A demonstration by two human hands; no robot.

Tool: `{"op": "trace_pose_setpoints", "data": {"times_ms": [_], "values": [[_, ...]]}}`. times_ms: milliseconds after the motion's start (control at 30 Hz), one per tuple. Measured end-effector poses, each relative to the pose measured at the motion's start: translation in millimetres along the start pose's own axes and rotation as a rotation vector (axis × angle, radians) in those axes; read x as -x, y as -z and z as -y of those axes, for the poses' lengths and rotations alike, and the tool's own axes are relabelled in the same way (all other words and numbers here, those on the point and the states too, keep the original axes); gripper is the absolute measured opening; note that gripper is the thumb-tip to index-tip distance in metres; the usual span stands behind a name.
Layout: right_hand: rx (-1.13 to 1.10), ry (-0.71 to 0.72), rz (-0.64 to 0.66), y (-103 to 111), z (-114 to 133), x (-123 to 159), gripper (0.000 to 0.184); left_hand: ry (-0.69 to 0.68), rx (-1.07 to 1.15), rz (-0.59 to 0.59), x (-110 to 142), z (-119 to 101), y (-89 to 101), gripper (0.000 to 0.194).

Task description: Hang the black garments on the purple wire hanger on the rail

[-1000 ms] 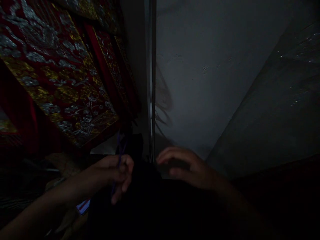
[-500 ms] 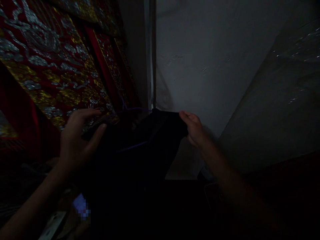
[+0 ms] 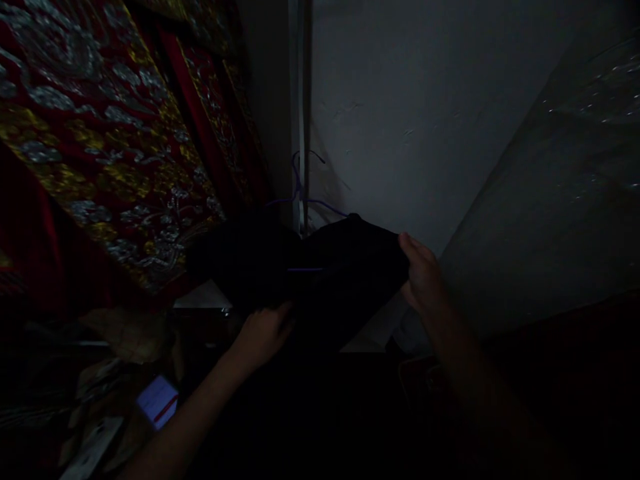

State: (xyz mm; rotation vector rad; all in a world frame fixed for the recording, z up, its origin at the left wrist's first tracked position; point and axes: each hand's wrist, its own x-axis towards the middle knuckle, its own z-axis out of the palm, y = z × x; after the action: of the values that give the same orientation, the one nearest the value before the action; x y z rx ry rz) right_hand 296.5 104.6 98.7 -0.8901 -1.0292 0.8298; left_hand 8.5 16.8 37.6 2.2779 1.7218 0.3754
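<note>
A black garment [image 3: 340, 287] hangs on a thin purple hanger [image 3: 327, 205]. Part of the hanger's lower bar shows through the garment's neck opening. My right hand [image 3: 423, 270] pinches the garment by its right shoulder or sleeve edge, thumb on top. Lower down, my left hand [image 3: 263, 337] lies at the front of the garment with its fingers curled into the cloth. Darkness hides the exact grip of those fingers and most of the garment's lower part.
Red cloth with gold and silver embroidery [image 3: 135, 120] fills the left. Behind the hanger stands a narrow upright strip [image 3: 303, 87] against a pale wall [image 3: 400, 100]. Clear plastic sheeting [image 3: 590, 153] is at right. A lit screen [image 3: 159, 401] lies among clutter at lower left.
My left hand has come away from the garment's left shoulder, down and right to its front. The garment, hanger and right hand have shifted right, and the hanger's hook now shows.
</note>
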Motion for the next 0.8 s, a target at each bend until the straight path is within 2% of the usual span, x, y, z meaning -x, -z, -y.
{"op": "trace_pose_setpoints", "data": {"times_ms": [67,133,200,267,300,367,400,467,633,700,800], "values": [[0.081,0.086,-0.059,4,0,0,0.038,0.028,0.032,-0.023,3,2,-12.1,0.029],[0.175,0.209,-0.136,10,-2,12,0.035,0.026,0.132,-0.121,10,3,-22.0,0.026],[0.204,0.283,-0.244,15,-8,42,0.035,-0.001,0.27,-0.239,19,0,-29.6,0.022],[0.171,0.209,-0.306,12,-19,85,0.028,-0.048,0.399,-0.335,27,-6,-35.9,0.016],[0.165,0.113,-0.24,7,-26,108,0.024,-0.055,0.451,-0.375,30,-11,-39.0,0.015],[0.162,-0.143,0.114,-8,-38,150,0.028,-0.04,0.531,-0.427,36,-22,-45.7,0.024],[0.152,-0.213,0.282,-16,-43,166,0.031,-0.025,0.563,-0.444,39,-27,-49.5,0.032],[0.161,-0.263,0.456,-33,-50,184,0.033,-0.002,0.617,-0.482,45,-34,-58.0,0.049],[0.296,-0.242,0.564,-52,-51,183,0.033,0.147,0.697,-0.584,63,-30,-74.6,0.056],[0.334,-0.241,0.574,-53,-50,180,0.031,0.182,0.722,-0.561,67,-25,-75.6,0.057],[0.367,-0.254,0.576,-53,-49,181,0.032,0.161,0.738,-0.5,68,-24,-72.8,0.048]]}}
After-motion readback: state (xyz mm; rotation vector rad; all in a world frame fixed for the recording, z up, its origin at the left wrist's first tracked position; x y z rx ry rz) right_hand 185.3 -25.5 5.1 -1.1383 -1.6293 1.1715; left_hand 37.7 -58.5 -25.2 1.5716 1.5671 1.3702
